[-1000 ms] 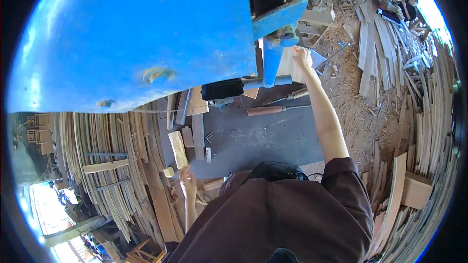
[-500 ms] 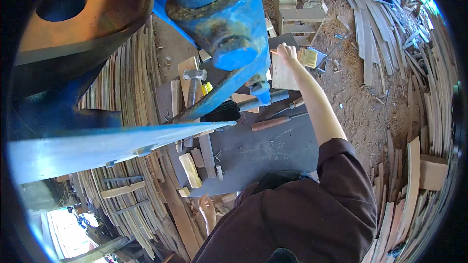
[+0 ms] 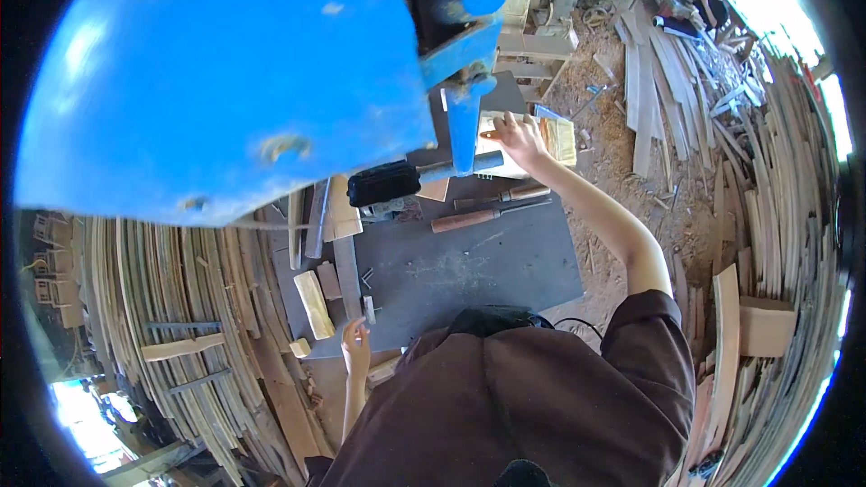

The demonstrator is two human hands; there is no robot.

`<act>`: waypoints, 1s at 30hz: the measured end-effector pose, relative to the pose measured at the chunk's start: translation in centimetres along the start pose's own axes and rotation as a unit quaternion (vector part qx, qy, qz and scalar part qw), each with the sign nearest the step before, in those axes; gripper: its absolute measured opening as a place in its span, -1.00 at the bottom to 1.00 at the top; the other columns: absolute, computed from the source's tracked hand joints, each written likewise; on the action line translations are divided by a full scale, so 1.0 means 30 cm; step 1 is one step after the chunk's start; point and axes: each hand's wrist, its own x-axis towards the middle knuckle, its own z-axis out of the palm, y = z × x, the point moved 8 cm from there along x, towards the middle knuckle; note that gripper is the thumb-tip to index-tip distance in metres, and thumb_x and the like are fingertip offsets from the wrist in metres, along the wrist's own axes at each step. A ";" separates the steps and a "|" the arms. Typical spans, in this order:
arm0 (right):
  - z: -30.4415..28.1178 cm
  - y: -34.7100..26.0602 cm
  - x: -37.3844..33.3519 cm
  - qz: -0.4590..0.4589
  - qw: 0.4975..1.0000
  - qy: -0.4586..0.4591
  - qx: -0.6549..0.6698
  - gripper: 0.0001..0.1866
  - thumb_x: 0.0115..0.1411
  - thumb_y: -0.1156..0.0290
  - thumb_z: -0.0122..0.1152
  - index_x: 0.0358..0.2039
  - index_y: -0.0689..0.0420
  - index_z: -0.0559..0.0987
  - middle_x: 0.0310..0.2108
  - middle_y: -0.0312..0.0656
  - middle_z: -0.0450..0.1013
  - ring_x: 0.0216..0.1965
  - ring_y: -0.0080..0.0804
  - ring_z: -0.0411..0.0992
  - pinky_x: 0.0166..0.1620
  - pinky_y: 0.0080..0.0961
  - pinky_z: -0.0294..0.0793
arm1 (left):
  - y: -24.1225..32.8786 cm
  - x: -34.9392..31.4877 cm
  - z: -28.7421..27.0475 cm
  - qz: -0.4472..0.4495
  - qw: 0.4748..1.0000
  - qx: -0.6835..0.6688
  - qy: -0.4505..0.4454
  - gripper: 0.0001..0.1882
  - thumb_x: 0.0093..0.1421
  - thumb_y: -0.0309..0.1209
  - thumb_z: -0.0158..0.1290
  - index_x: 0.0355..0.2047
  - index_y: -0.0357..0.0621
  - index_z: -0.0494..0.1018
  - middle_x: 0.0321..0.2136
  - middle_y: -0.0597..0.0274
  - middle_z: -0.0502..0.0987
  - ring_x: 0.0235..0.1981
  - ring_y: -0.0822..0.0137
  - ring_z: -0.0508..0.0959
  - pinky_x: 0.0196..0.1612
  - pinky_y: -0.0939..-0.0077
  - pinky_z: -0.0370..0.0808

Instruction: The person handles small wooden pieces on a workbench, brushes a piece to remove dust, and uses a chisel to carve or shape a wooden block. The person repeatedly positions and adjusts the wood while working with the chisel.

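At the near left edge of the dark worktable (image 3: 451, 271), my left hand (image 3: 356, 347) has its fingers loosely apart and appears to hold nothing. Just beyond its fingertips lies a small metal piece (image 3: 368, 308). My right hand (image 3: 520, 140) reaches out over a pale board (image 3: 498, 119) at the table's far right. Its fingers are closed on a thing with an orange-brown tip (image 3: 490, 134); most of it is hidden by the hand. Beside that wrist shows a yellowish, grained block (image 3: 560, 140). Two wooden-handled chisel-like tools (image 3: 465, 220) lie nearer me.
A large blue machine part (image 3: 225, 81) blocks the upper left. A black grip (image 3: 383, 183) sits below it. Left on the table are a wood block (image 3: 313, 304) and metal bars. Long timber strips (image 3: 180, 289) are stacked left; a person (image 3: 713, 7) is far right.
My left hand has moved up to the table edge, near the small metal piece. My right hand has shifted nearer and slightly left. The view has shifted, with the blue machine part covering more.
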 end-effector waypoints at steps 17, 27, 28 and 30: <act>-0.497 -0.187 -0.447 0.022 0.979 0.156 0.130 -0.86 -0.08 0.53 0.28 -0.47 0.08 0.50 -0.55 -0.27 0.44 -0.46 -0.26 0.48 -0.31 -0.28 0.46 | 0.440 -0.009 0.044 0.059 0.995 -0.082 0.026 -0.70 0.18 -0.59 0.12 -0.04 -0.22 0.50 -0.03 0.01 0.50 -0.03 0.14 0.54 -0.09 0.37 0.55; -0.563 -0.691 -0.503 -0.257 0.914 0.071 0.305 -0.70 0.02 0.09 0.28 -0.44 0.04 0.48 -0.53 -0.32 0.46 -0.41 -0.28 0.50 -0.34 -0.26 0.48 | 0.680 0.129 0.268 0.071 0.990 -0.037 -0.118 -0.38 0.05 -0.45 0.31 0.13 -0.25 0.39 -0.35 0.06 0.59 -0.39 0.35 0.59 -0.31 0.40 0.52; -0.534 -0.689 -0.492 -0.212 0.922 0.026 0.322 -0.69 0.03 0.06 0.28 -0.43 0.04 0.50 -0.49 -0.30 0.46 -0.37 -0.27 0.50 -0.29 -0.26 0.47 | 0.644 0.142 0.258 0.092 0.990 -0.015 -0.102 -0.43 0.06 -0.47 0.27 0.11 -0.27 0.41 -0.47 0.12 0.57 -0.49 0.42 0.53 -0.41 0.43 0.47; -0.484 -0.676 -0.490 -0.132 0.926 -0.029 0.353 -0.68 0.10 0.03 0.25 -0.39 0.02 0.54 -0.44 -0.27 0.45 -0.35 -0.20 0.49 -0.26 -0.31 0.48 | 0.572 0.158 0.227 0.075 0.993 0.009 -0.088 -0.50 0.09 -0.51 0.23 0.07 -0.28 0.45 -0.54 0.20 0.56 -0.54 0.51 0.47 -0.48 0.52 0.41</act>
